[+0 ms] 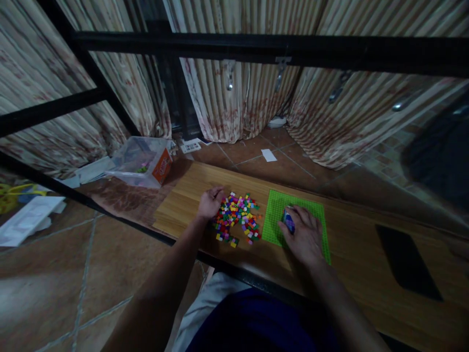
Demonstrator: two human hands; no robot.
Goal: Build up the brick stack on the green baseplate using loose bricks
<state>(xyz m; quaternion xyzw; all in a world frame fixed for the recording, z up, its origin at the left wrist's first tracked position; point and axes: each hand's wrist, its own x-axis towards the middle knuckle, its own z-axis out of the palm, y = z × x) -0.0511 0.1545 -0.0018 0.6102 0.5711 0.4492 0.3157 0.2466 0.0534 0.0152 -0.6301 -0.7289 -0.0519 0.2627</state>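
Note:
My left hand [211, 203] rests at the left edge of a loose pile of small coloured toy bricks [240, 210], its fingers curled in. Whether anything is inside those fingers is hidden. On the right, my right hand [303, 232] is over a bright green studded baseplate [273, 215]. Its thumb and fingers close around a small dark blue and purple block [288, 221], partly covered by the hand. Shadow and the hand hide whether this block touches the baseplate.
The wooden tabletop [179, 195] carries a flat black rectangle [406, 261] at the right. A clear plastic bin with an orange label [141, 161] stands at the left end. Black metal bars [234, 46] cross in front of striped curtains. A white foam piece [27, 220] lies on the floor.

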